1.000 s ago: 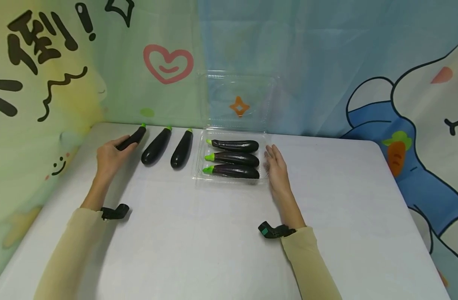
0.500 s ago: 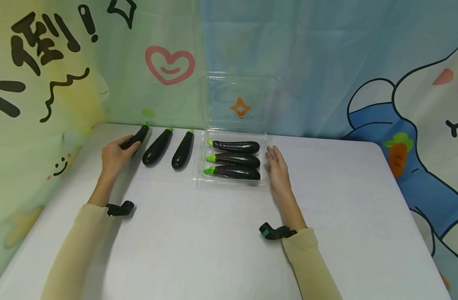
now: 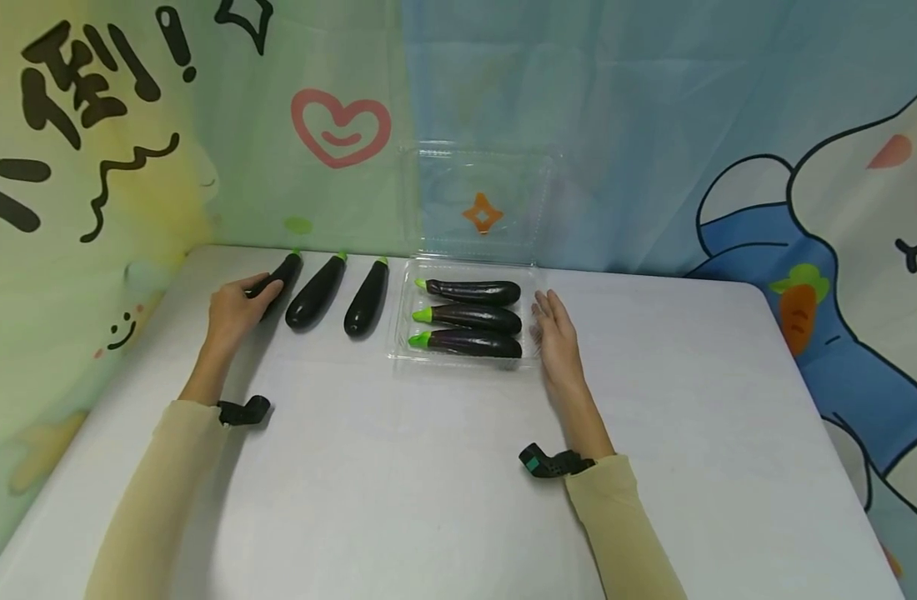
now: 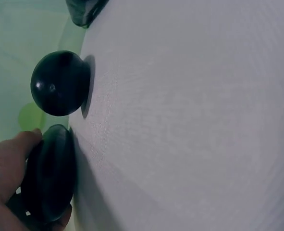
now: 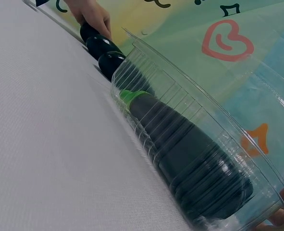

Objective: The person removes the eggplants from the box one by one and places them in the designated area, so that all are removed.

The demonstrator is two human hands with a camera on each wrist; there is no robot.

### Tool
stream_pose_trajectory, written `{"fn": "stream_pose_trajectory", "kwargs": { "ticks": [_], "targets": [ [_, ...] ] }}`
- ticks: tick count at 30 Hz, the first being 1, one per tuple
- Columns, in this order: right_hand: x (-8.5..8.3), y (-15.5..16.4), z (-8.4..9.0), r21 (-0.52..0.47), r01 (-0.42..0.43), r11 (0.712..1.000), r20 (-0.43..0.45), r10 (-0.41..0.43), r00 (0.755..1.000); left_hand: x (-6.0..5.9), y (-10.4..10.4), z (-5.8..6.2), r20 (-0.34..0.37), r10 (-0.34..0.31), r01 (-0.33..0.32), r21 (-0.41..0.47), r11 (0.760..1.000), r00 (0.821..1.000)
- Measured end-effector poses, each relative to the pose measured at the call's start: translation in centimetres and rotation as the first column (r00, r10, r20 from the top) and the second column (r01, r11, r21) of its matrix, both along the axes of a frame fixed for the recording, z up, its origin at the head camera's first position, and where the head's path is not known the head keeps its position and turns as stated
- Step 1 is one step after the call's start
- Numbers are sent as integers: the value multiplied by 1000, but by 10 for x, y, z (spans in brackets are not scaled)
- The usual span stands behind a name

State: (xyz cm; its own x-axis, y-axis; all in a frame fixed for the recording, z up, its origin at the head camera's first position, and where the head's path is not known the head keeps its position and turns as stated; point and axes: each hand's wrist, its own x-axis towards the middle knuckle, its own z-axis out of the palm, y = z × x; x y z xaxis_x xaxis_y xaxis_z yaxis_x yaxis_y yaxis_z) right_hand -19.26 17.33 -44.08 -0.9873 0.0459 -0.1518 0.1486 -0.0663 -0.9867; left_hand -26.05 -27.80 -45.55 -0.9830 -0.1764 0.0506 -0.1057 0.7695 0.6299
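While gripping leftmost dark purple green-capped eggplant (image 3: 277,275): left hand (image 3: 235,307) fingers curled, nudged toward 2 o'clock | right hand (image 3: 558,335) fingers straight, together, unmoved at clear plastic clamshell tray (image 3: 398,321), 3 o'clock side | lift likely imminent

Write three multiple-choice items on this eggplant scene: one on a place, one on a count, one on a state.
1. Where does the right hand lie?
A. at the right side of the clear tray
B. on the leftmost eggplant
C. at the table's near edge

2. How many eggplants lie inside the tray?
A. one
B. three
C. six

3. What is the left hand doing?
A. lying flat and holding nothing
B. gripping the leftmost loose eggplant
C. lifting the tray's lid

Answers:
1. A, the head view shows its straight fingers beside the tray's right wall.
2. B, three eggplants lie side by side in the tray, green stems to the left; three more lie on the table.
3. B, the left wrist view shows thumb and fingers curled round that eggplant's rounded end.
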Motion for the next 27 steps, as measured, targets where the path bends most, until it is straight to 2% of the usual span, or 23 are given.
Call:
{"fn": "stream_pose_trajectory", "kwargs": {
  "ticks": [6, 10, 12, 14, 15, 17, 19, 23, 27],
  "targets": [
    [-2, -2, 1, 3, -5, 1000, 0, 5, 1000, 0, 0, -1, 37, -16, 19, -57, 998, 999],
    [-5, -1, -5, 2, -1, 1000, 9, 1, 1000, 0, -1, 0, 37, -45, 46, -50, 998, 998],
    [-7, 0, -11, -4, 1, 1000, 10, -1, 1000, 3, 2, 3, -17, -52, 51, -52, 997, 998],
    [-10, 2, -17, -6, 3, 1000, 10, -3, 1000, 7, 12, 8, -116, -67, 62, -41, 997, 991],
    [-11, 3, -21, -10, 5, 1000, 8, -5, 1000, 10, 20, 12, -173, -82, 76, -39, 996, 981],
    [-12, 4, -25, -12, 11, 1000, 0, -11, 1000, 17, 42, 20, -284, -129, 123, -37, 992, 950],
    [-13, 5, -26, -20, 16, 1000, -6, -16, 1000, 27, 69, 29, -345, -201, 206, -24, 978, 917],
    [-8, 3, -15, -34, 17, 999, 7, -17, 1000, 49, 121, 40, -341, -349, 372, 1, 928, 873],
    [-3, 1, -3, -33, 12, 999, 10, -12, 1000, 58, 156, 45, -310, -446, 483, 50, 874, 840]
  ]
}}
